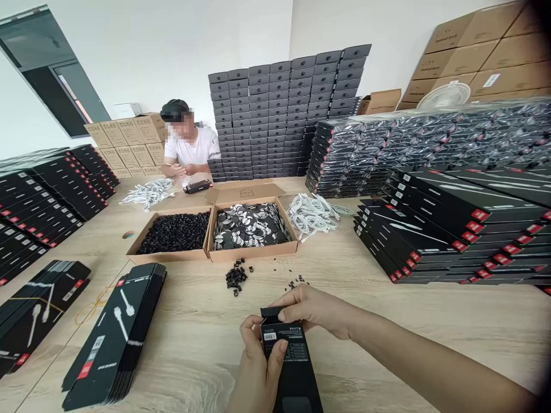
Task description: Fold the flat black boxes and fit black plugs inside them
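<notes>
A slim black cardboard box (297, 378) with white print and a barcode lies lengthwise before me, its far end tilted up. My left hand (260, 361) is closed around the box's sides, thumb on the printed face. At the far end, the fingers and thumb of my right hand (312, 310) pinch the end flap (271, 311), which stands partly up. What is inside the box cannot be seen. Just beyond my hands lie tiny dark pieces (297, 281) and a small heap of black clips (236, 276).
Flat black sleeves (116, 332) are stacked at left. Open cartons hold black clips (174, 232) and round black-and-white tags (249, 223). White cables (314, 213) lie beside them. Finished-looking black boxes (430, 229) rise at right. Another person (191, 146) sits across the table.
</notes>
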Available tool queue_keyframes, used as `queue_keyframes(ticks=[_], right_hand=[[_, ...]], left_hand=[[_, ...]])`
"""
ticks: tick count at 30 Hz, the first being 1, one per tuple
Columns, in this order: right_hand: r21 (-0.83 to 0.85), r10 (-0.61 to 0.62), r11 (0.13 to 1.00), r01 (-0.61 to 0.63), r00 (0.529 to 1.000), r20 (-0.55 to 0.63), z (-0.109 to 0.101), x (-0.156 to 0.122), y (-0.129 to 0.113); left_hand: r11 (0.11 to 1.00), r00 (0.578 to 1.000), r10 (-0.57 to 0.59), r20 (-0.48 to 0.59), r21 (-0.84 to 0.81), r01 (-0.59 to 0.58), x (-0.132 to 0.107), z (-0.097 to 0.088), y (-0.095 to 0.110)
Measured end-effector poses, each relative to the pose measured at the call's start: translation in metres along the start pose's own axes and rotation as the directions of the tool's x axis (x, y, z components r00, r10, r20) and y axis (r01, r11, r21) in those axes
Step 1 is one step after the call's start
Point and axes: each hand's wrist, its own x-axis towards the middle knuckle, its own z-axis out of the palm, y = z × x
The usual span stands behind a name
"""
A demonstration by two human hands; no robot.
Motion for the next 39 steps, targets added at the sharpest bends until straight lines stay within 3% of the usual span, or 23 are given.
queue_keyframes(ticks=[6,12,23,29,33,36,39], right_hand=[[0.001,-0.059,0.998,0.059,0.997,-0.046,0.011,0.002,0.012],[-0.016,-0.137,0.991,0.136,0.986,-0.098,0.017,0.000,0.022],[0.013,-0.146,0.989,0.147,0.986,-0.076,0.011,-0.004,0.028],[-0.130,-0.288,0.952,0.277,0.955,-0.070,0.012,-0.005,0.032],[-0.201,-0.346,0.918,0.343,0.938,0.021,0.016,-0.008,0.029],[-0.190,-0.362,0.911,0.366,0.930,0.054,0.015,-0.006,0.031],[-0.128,-0.370,0.921,0.367,0.929,-0.005,0.012,-0.004,0.036]], left_hand=[[0.999,0.999,-0.039,-0.023,0.018,0.039,0.002,-0.003,-0.003],[0.993,0.996,-0.086,-0.008,-0.081,0.085,0.003,-0.006,0.001],[0.990,0.992,-0.113,0.060,-0.083,0.118,0.003,-0.008,0.007],[0.995,0.989,-0.097,0.114,0.000,0.097,0.004,-0.012,0.010],[0.996,0.989,-0.085,0.124,0.004,0.085,0.003,-0.013,0.012],[0.995,0.990,-0.095,0.102,0.007,0.095,0.003,-0.013,0.012],[0.997,0.994,-0.081,0.075,0.020,0.080,0.003,-0.015,0.011]])
